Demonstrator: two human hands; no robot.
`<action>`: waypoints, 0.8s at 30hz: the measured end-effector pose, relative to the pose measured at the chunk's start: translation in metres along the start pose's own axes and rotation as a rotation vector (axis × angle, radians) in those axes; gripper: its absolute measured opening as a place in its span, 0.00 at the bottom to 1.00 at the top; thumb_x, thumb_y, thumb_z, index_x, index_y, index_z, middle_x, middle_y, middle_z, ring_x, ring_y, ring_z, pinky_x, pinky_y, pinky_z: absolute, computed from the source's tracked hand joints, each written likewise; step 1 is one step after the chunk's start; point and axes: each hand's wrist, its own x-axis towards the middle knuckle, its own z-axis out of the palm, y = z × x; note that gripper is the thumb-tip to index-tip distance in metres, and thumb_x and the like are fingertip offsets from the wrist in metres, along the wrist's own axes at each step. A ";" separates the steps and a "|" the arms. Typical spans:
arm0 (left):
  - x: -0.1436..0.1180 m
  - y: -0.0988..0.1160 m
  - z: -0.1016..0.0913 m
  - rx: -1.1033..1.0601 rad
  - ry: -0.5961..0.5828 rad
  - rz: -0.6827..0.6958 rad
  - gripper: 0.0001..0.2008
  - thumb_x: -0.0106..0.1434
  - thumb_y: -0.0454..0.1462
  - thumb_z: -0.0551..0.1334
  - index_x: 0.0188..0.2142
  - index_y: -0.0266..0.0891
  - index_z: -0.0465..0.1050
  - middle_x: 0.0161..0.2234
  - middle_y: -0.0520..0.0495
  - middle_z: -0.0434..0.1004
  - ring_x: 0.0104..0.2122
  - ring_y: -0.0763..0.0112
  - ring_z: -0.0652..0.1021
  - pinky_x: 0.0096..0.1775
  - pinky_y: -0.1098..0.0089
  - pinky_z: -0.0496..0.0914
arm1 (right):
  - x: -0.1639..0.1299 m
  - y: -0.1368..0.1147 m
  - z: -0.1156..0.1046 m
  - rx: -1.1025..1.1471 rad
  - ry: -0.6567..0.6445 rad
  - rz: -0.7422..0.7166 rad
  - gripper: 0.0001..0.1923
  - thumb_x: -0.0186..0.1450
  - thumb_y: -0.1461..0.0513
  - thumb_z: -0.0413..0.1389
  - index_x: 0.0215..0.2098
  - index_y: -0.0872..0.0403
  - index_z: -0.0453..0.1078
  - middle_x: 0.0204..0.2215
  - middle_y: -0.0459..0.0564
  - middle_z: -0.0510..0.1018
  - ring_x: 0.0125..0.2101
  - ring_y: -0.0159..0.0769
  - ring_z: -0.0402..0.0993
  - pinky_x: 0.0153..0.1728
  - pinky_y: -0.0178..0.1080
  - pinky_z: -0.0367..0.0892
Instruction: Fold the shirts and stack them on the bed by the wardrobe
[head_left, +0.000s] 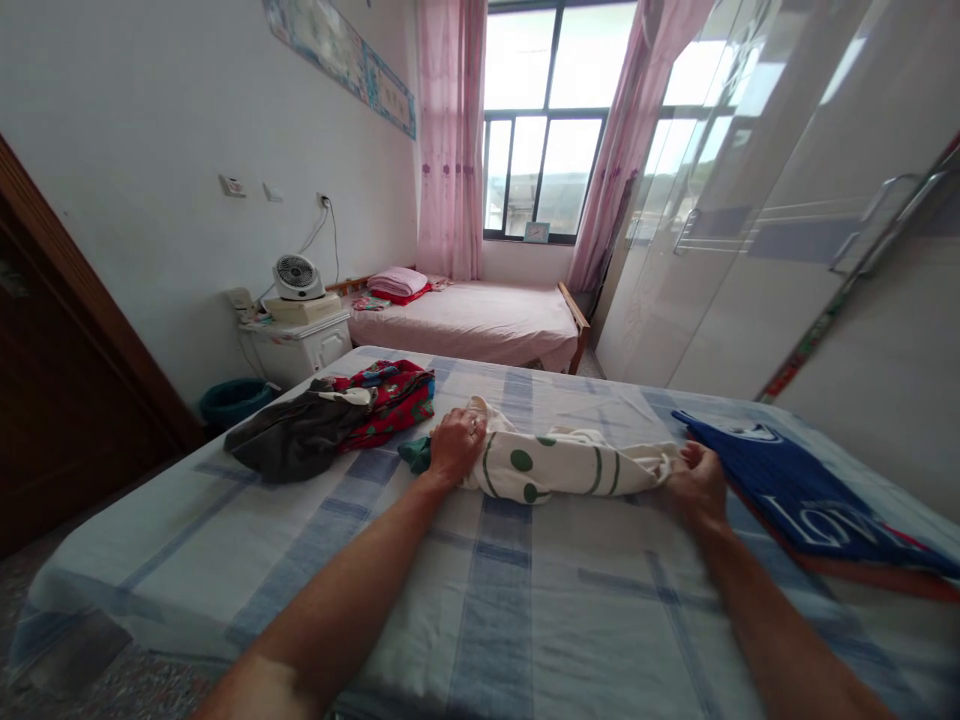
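Over the near bed (585,620), I have the white garment (555,468) with green dots stretched sideways: my left hand (456,447) grasps one end, my right hand (697,485) pinches the other. Blue clothing (795,480) lies to the right, a dark garment (292,435) and red cloth (390,405) left. Farther off, my feed shows a fan (298,277), a pink bed (487,315) and a window (551,120).

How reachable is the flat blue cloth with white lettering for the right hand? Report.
Likely yes: the right hand is beside the blue cloth, nothing between, but pinches the white green-dotted fabric.
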 end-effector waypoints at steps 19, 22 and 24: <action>0.003 -0.003 0.002 -0.398 0.162 -0.172 0.13 0.67 0.42 0.45 0.34 0.40 0.64 0.25 0.52 0.70 0.27 0.71 0.71 0.32 0.73 0.63 | -0.021 -0.021 -0.001 -0.429 -0.423 -0.397 0.12 0.60 0.61 0.46 0.32 0.54 0.71 0.35 0.52 0.76 0.40 0.39 0.68 0.44 0.41 0.61; 0.004 -0.002 -0.001 -0.393 0.107 -0.157 0.11 0.65 0.41 0.49 0.33 0.41 0.66 0.24 0.53 0.69 0.27 0.71 0.71 0.33 0.73 0.63 | -0.021 -0.026 -0.005 -0.446 -0.381 -0.398 0.11 0.60 0.61 0.46 0.29 0.54 0.70 0.33 0.53 0.75 0.38 0.40 0.69 0.41 0.42 0.62; 0.006 0.002 -0.008 -0.431 0.055 -0.120 0.10 0.63 0.40 0.51 0.32 0.40 0.67 0.23 0.53 0.69 0.26 0.71 0.71 0.32 0.73 0.63 | -0.019 -0.033 -0.011 -0.443 -0.284 -0.427 0.11 0.60 0.61 0.46 0.30 0.54 0.69 0.33 0.53 0.75 0.38 0.41 0.69 0.42 0.44 0.61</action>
